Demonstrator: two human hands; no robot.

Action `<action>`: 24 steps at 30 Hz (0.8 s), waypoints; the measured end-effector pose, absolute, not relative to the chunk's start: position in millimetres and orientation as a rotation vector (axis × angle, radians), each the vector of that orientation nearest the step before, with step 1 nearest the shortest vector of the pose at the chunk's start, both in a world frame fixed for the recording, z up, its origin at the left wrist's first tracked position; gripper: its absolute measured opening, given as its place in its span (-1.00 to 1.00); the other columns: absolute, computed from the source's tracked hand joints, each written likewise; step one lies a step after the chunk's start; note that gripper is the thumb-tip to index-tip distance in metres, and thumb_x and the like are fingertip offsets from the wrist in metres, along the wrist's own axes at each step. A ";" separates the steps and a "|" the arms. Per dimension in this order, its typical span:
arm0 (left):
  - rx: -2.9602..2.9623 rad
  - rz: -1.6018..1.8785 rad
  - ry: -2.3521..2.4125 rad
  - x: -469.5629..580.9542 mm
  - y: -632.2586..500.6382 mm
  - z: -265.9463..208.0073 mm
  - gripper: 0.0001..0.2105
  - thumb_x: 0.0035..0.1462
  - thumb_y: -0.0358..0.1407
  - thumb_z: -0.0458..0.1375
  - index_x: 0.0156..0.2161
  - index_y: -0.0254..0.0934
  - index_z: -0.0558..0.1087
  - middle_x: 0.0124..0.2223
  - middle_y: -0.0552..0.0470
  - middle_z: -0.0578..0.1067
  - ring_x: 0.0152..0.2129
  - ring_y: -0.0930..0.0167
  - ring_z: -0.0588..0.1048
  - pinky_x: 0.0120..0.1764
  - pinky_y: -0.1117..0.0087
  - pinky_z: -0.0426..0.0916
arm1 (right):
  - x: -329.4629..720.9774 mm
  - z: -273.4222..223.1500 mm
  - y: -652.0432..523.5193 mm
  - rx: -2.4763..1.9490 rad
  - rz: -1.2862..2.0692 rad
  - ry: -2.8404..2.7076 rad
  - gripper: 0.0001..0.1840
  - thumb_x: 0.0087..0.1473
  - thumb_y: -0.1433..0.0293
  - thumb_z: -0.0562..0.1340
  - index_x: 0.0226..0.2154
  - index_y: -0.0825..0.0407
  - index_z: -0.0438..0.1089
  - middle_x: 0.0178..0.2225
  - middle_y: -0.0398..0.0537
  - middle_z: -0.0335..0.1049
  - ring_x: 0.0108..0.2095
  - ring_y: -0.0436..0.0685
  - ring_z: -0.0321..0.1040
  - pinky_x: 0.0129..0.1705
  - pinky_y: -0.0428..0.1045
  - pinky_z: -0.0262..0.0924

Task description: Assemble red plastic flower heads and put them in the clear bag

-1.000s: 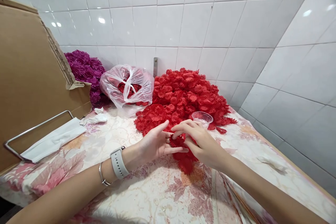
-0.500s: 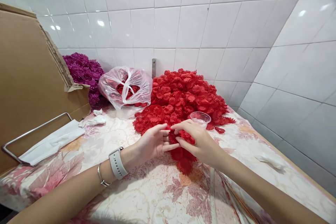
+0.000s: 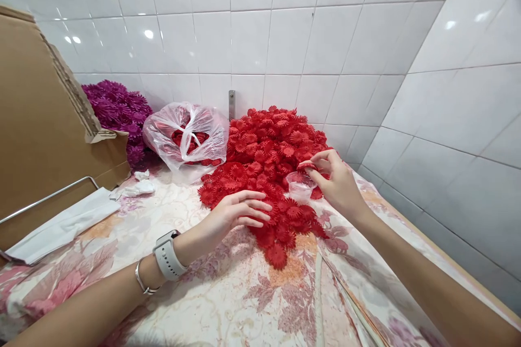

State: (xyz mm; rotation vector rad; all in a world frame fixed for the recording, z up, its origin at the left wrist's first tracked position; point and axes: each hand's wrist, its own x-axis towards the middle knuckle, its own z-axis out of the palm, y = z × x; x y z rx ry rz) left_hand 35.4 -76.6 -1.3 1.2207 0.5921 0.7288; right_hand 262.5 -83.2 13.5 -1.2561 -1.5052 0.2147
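A large heap of red artificial flower heads [image 3: 268,146] rises against the wall and spreads forward on the table. My left hand [image 3: 240,210] lies at the front left of the heap, palm down, fingers stretched out, holding nothing. Pinched between the thumb and fingers of my right hand [image 3: 336,179] is a red flower head [image 3: 307,166], held just above the rim of a small clear plastic cup [image 3: 300,187]. The cup stands among the flowers with something whitish inside. Loose red flower heads [image 3: 280,230] lie between my hands.
Left of the heap sits a clear plastic bag [image 3: 187,141] with red flowers inside, then a purple flower pile [image 3: 118,111]. A cardboard box [image 3: 52,108] stands at far left, near folded white paper [image 3: 61,225]. Thin strips [image 3: 358,309] lie at the front right on the flowered tablecloth [image 3: 211,303].
My hands have moved apart. My right hand has gone right and up to the cup with a red flower head; my left hand has turned palm down and shifted slightly left.
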 end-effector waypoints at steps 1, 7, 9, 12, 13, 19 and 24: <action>1.257 0.739 0.594 35.8 -76.8 -1.7 -0.75 -0.07 -0.46 0.11 -0.20 -0.34 0.40 -0.25 -0.09 0.51 -0.36 0.37 0.49 -0.27 0.36 0.32 | 268.6 12.9 -80.1 -1.274 0.207 -1.528 -0.80 -0.05 0.48 0.11 -0.28 -0.02 0.22 -0.31 -0.05 0.45 -0.20 0.16 0.37 -0.15 0.09 0.20; 1.632 1.008 0.741 35.2 -83.1 -1.9 -0.84 -0.01 -0.41 0.07 -0.26 -0.29 0.39 -0.33 0.01 0.49 -0.37 0.41 0.44 -0.31 0.42 0.28 | 277.8 8.5 -75.3 -1.345 0.113 -1.606 -0.80 -0.09 0.50 0.08 -0.43 0.00 0.40 -0.34 -0.07 0.47 -0.27 0.16 0.40 -0.18 0.07 0.22; 1.837 1.088 0.790 33.4 -84.8 -3.6 -0.83 0.03 -0.40 0.04 -0.24 -0.26 0.40 -0.34 0.03 0.48 -0.35 0.41 0.42 -0.28 0.43 0.25 | 277.0 8.1 -75.8 -1.339 0.087 -1.576 -0.78 -0.12 0.52 0.07 -0.45 0.01 0.39 -0.37 -0.06 0.47 -0.29 0.16 0.40 -0.21 0.06 0.23; 2.039 1.078 0.783 31.2 -86.5 -9.1 -0.80 0.02 -0.40 0.05 -0.21 -0.23 0.42 -0.32 0.03 0.49 -0.35 0.39 0.42 -0.27 0.42 0.22 | 276.4 7.9 -76.7 -1.337 0.049 -1.541 -0.75 -0.15 0.55 0.04 -0.48 0.01 0.38 -0.41 -0.06 0.46 -0.32 0.16 0.39 -0.24 0.06 0.24; 2.066 1.060 0.766 30.7 -86.9 -11.2 -0.79 0.01 -0.41 0.06 -0.21 -0.22 0.43 -0.31 0.02 0.49 -0.35 0.38 0.42 -0.24 0.41 0.22 | 276.1 7.9 -77.0 -1.336 0.039 -1.535 -0.74 -0.16 0.56 0.03 -0.49 0.01 0.38 -0.42 -0.06 0.47 -0.33 0.16 0.40 -0.25 0.06 0.24; 2.131 0.995 0.718 30.0 -88.1 -17.7 -0.74 0.00 -0.42 0.07 -0.17 -0.20 0.44 -0.25 -0.03 0.48 -0.29 0.33 0.40 -0.14 0.37 0.20 | 274.7 6.5 -77.1 -1.300 -0.004 -1.532 -0.74 -0.06 0.50 0.04 -0.37 -0.01 0.40 -0.30 -0.07 0.47 -0.23 0.15 0.39 -0.18 0.06 0.23; 2.240 0.994 0.743 31.2 -87.7 -16.3 -0.75 0.03 -0.41 0.04 -0.16 -0.21 0.43 -0.21 -0.04 0.47 -0.28 0.32 0.40 -0.16 0.36 0.20 | 275.1 3.4 -75.9 -1.299 -0.035 -1.669 -0.74 -0.07 0.51 0.06 -0.38 -0.01 0.42 -0.32 -0.10 0.48 -0.26 0.13 0.37 -0.17 0.05 0.22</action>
